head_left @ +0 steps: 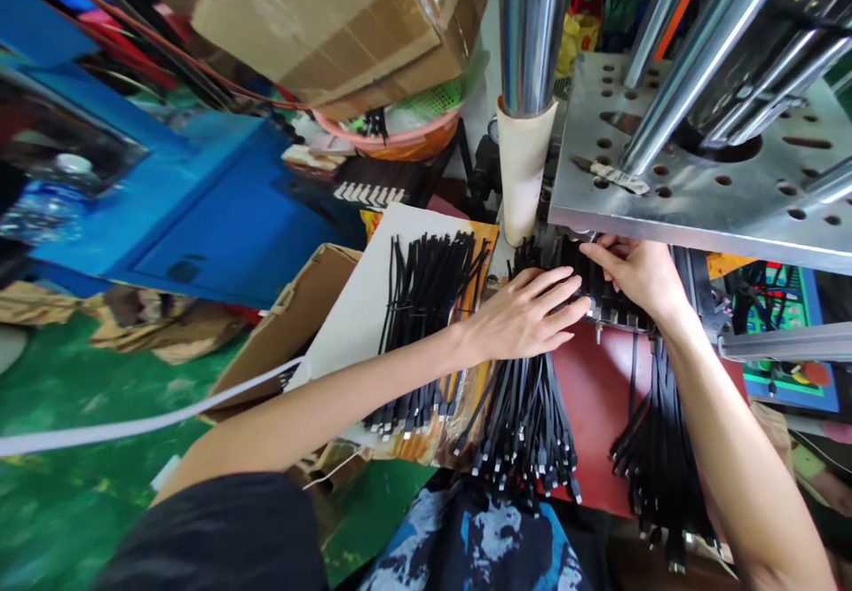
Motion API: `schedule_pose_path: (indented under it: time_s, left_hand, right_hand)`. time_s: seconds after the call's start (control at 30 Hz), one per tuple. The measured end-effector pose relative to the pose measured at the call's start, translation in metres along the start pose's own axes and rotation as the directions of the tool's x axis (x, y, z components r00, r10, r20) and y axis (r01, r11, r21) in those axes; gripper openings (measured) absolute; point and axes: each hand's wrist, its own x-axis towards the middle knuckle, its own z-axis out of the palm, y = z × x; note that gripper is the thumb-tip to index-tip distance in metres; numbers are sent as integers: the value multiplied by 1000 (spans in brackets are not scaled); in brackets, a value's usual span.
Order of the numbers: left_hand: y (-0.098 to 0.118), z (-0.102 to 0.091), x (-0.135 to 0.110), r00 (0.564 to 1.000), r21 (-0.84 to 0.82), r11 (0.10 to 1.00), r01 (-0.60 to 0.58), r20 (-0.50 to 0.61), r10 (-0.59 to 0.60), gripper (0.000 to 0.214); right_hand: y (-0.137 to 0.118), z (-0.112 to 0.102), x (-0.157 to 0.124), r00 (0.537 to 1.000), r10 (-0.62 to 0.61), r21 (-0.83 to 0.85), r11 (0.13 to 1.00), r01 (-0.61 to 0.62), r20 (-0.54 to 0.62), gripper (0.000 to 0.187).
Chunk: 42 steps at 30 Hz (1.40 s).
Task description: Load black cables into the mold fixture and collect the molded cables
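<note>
While our left hand (525, 316) lies flat with straight fingers (563, 282), its grip open upon the black cables (532, 413) on the red worktop (592, 396), our right hand (640, 276) curls just right of it under the metal plate (698, 192); its hold we cannot tell.

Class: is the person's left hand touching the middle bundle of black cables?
Touching. The head view shows the left hand lying palm-down on the black cables, fingers pressed across them.

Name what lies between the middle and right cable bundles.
Only bare red surface separates the middle bundle from the right bundle, as the head view shows.
</note>
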Motion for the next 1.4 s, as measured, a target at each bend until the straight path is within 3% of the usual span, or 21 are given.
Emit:
schedule_pose_path:
  time_s: [0.13, 0.2, 0.27, 0.33, 0.43, 0.53, 0.63, 0.8, 0.93, 1.03, 1.1, 1.13, 1.2, 1.27, 1.33, 1.4]
  left_hand:
    - [19, -2, 3, 994, 64, 992, 104, 33, -106, 42]
    - [28, -1, 3, 983, 117, 979, 166, 54, -173, 43]
    - [38, -2, 3, 971, 160, 965, 208, 85, -224, 46]
    - [43, -3, 5, 961, 164, 959, 231, 118, -251, 49]
    - [41, -7, 15, 946, 106, 955, 276, 145, -289, 59]
    - [24, -10, 33, 927, 76, 938, 339, 144, -347, 62]
    - [3, -10, 52, 915, 91, 925, 369, 138, -379, 57]
    - [-31, 3, 83, 908, 115, 917, 381, 142, -395, 45]
    - [-53, 12, 95, 916, 29, 919, 394, 70, -395, 43]
    - [-40, 2, 68, 897, -69, 896, 438, -30, -441, 34]
    - [-14, -10, 30, 849, -114, 854, 508, -102, -519, 33]
    - [2, -15, 8, 819, -108, 823, 558, -85, -567, 33]
    - [32, -20, -31, 708, -131, 696, 706, 145, -691, 34]
    - [53, -17, -57, 641, -226, 603, 765, 352, -682, 30]
    - [60, -12, -66, 625, -295, 553, 779, 426, -654, 28]
    - [58, -10, -65, 613, -338, 512, 790, 413, -674, 27]
  right_hand:
    - [-6, 1, -6, 993, 8, -80, 997, -18, -120, 35]
    - [-9, -2, -21, 983, -93, -173, 983, 65, -156, 25]
    - [-9, -7, -44, 962, -269, -330, 914, 237, -53, 20]
    - [-8, -11, -66, 925, -369, -507, 782, 363, 94, 34]
    - [-7, -8, -77, 944, -302, -717, 629, 300, 129, 46]
    - [-11, 0, -57, 973, -214, -825, 534, 187, 82, 52]
    - [-15, 4, -28, 974, -217, -849, 501, 168, 64, 51]
    - [-8, 4, 15, 967, -247, -808, 554, 198, 67, 45]
    - [-14, 1, 32, 972, -230, -777, 605, 173, 37, 42]
    - [-25, -8, -9, 968, -245, -768, 610, 195, 51, 44]
    - [-23, -17, -70, 972, -235, -773, 617, 147, -3, 44]
    - [-16, -21, -107, 978, -199, -775, 627, 80, -60, 43]
    - [7, -28, -180, 977, 25, -768, 615, -182, -211, 41]
    - [38, -30, -236, 904, 331, -761, 502, -411, -270, 53]
    - [65, -29, -265, 847, 449, -711, 495, -500, -283, 53]
    - [81, -27, -273, 834, 470, -628, 565, -536, -289, 48]
